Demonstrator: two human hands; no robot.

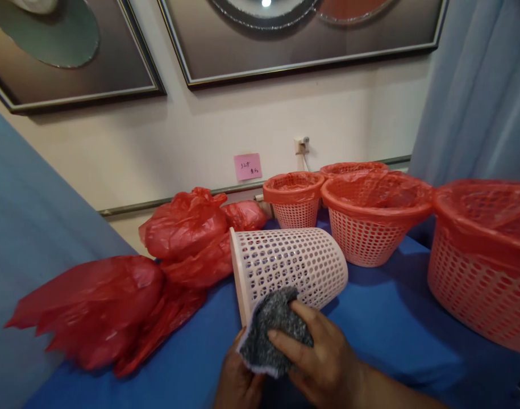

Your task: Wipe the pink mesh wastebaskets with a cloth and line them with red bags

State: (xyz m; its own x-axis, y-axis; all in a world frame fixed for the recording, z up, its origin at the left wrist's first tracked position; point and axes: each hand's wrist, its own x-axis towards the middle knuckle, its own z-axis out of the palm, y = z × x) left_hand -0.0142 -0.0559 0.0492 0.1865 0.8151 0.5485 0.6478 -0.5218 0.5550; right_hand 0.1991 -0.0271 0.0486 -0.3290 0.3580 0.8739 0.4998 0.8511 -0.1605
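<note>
Head view, right hand [328,352] closed on gray cloth [274,329], left hand [237,375] partly hidden, its grip unclear.

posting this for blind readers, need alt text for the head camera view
Right hand holding a gray cloth at a pale basket lying on its side, left hand near the rim, on a blue surface. Red bags lie left; red-lined baskets stand behind and right.
</note>
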